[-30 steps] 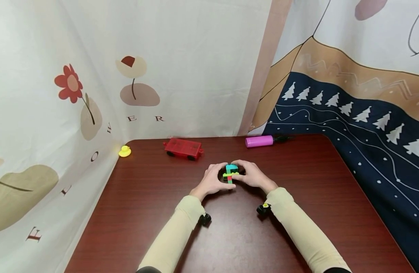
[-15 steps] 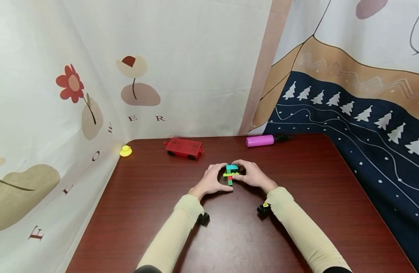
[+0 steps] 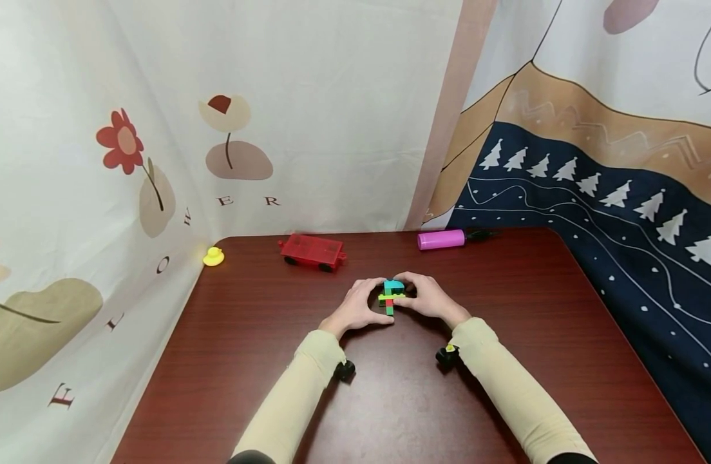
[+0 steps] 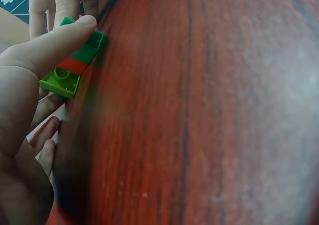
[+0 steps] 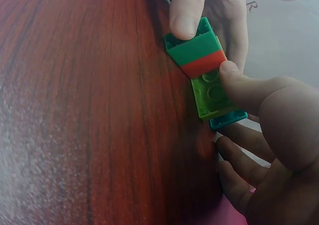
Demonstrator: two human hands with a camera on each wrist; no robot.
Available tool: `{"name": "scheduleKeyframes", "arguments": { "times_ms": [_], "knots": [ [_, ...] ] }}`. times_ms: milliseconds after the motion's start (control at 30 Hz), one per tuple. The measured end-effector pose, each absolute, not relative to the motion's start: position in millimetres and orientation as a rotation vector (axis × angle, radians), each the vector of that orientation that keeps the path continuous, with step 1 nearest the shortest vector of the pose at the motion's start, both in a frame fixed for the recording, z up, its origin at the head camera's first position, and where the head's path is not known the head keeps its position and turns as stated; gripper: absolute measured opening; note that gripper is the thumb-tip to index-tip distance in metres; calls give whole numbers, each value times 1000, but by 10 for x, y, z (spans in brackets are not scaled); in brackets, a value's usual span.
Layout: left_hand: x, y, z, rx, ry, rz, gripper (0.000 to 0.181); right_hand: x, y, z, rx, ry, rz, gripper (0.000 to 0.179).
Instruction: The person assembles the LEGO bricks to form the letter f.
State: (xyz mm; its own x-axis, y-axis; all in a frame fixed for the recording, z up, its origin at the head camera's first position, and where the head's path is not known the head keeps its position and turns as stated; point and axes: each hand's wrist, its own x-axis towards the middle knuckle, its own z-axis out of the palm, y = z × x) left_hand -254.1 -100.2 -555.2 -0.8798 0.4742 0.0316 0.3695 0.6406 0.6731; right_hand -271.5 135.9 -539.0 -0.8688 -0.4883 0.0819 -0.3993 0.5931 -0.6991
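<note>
My two hands hold a small model of toy building bricks (image 3: 389, 298) over the middle of the table. In the right wrist view, a green brick (image 5: 197, 51) and a thin red piece (image 5: 205, 64) join a lime plate (image 5: 213, 98), with a teal brick (image 5: 229, 119) beyond. My left hand (image 3: 358, 308) grips the model from the left, its thumb on the green brick's hollow end. From the right, my right hand (image 3: 429, 298) pinches it, thumb by the red piece and the lime plate. Fingers partly hide the model's far side in both wrist views.
A red toy wagon (image 3: 312, 251) stands on the table (image 3: 263, 361) near its back edge. A yellow rubber duck (image 3: 213, 256) sits at the back left corner. At the back right lies a pink cylinder (image 3: 441, 240) with a dark end. Printed curtains (image 3: 332, 116) border the table.
My left thumb has shifted slightly left and toward me, leaving more of the green brick in sight. My right hand has hardly moved, and the model stays in nearly the same place.
</note>
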Motion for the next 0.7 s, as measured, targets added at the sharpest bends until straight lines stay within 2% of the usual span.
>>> {"name": "scheduleKeyframes", "arguments": {
  "times_ms": [467,700],
  "knots": [
    [-2546,-999,-5514,723,2675,1022,107,-2738,1414,-5358,-724,2680,-1113,55],
    [-2589,-1163,-5385,805,2740,910,112,-2704,1586,-5289,-684,2732,-1121,61]
  ]
}}
